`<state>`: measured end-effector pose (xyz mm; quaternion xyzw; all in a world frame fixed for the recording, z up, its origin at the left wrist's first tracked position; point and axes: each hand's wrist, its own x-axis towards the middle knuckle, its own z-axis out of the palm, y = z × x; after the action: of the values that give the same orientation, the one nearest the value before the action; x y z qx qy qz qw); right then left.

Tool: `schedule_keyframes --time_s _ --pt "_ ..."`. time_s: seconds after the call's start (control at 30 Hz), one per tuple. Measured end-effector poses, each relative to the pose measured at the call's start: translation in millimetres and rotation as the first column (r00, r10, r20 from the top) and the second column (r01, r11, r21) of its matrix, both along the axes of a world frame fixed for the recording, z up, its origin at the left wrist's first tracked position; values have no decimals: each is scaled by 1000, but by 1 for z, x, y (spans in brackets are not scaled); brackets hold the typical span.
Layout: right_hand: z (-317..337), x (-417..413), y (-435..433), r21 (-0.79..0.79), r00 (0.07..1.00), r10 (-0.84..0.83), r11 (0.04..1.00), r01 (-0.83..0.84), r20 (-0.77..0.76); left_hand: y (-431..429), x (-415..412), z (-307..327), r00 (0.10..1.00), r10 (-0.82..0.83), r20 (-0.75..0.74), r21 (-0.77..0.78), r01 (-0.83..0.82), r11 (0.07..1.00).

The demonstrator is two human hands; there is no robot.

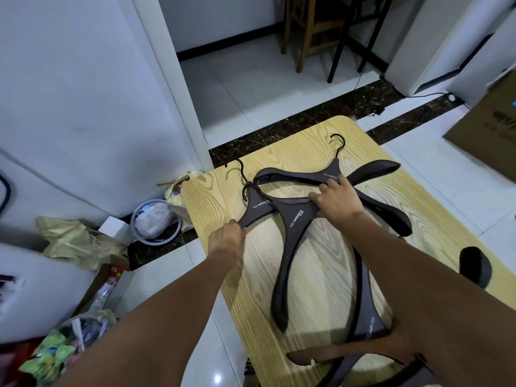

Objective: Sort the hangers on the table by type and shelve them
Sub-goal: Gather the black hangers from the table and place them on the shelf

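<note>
Several wide dark brown hangers with black metal hooks lie overlapping on the light wooden table (315,277). My left hand (226,241) grips the lower arm of the leftmost hanger (258,208) near the table's left edge. My right hand (336,199) holds the arm of a second hanger (293,238) where it crosses under a third hanger (304,175) at the far end. Another brown hanger (368,328) lies near my right forearm, partly hidden. A lighter brown hanger (324,356) sits at the near edge.
Left of the table, the floor holds a round bin (155,222), plastic bags (81,241) and an open box. A cardboard box (491,127) stands at the right. A wooden chair (312,26) and black table legs are beyond the doorway. A black chair arm (476,265) is on the right.
</note>
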<state>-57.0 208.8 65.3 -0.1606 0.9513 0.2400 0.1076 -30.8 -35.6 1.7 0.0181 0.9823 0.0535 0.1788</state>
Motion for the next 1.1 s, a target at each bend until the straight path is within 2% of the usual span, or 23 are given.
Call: schedule_keyframes --time_s 0.2,0.4,0.57,0.77,0.93,1.1 --pt "19 10 2 -91 999 -35 995 36 8 -23 -6 13 999 -26 20 -11 26 1000" --pt "41 21 -1 -136 994 79 987 -88 -73 -44 -5 38 1000 4 -15 30 -3 1000" --pt "61 38 -18 -202 978 105 969 -141 -180 -57 5 66 998 59 -28 36 -58 998" --pt "93 53 -44 -277 950 110 941 -194 -292 -78 23 103 991 71 -112 58 -65 996" --pt "126 63 -72 -249 885 159 924 -290 -438 -100 41 147 965 79 -249 8 -80 997" --pt "155 81 -100 -236 828 219 893 -383 -517 -127 65 191 928 64 -368 -34 -83 996"
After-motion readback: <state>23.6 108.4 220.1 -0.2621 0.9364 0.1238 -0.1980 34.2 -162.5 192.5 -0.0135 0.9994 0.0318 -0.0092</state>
